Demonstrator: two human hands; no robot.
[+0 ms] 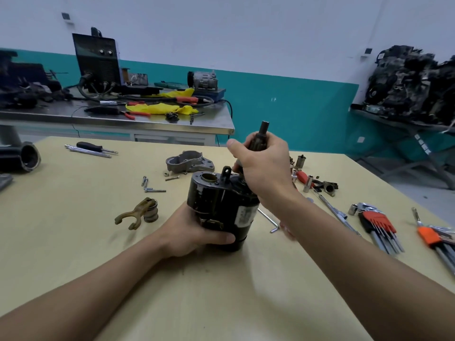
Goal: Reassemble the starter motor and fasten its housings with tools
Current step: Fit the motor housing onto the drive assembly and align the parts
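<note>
Seen from my head, my left hand [194, 232] wraps round the lower side of the black starter motor body [221, 205]. The body stands near the middle of the desk [73, 242], its long axis close to upright with the top leaning a little left and the open end face up. My right hand [263, 166] grips the pinion shaft [264, 126] just over the body's right top, tip pointing up, and hides where the two meet. The grey end housing [189, 163] and loose bolts [152, 188] lie toward the far edge, the shift fork [133, 215] to the left, and the hex key sets [379, 222] by the right edge.
</note>
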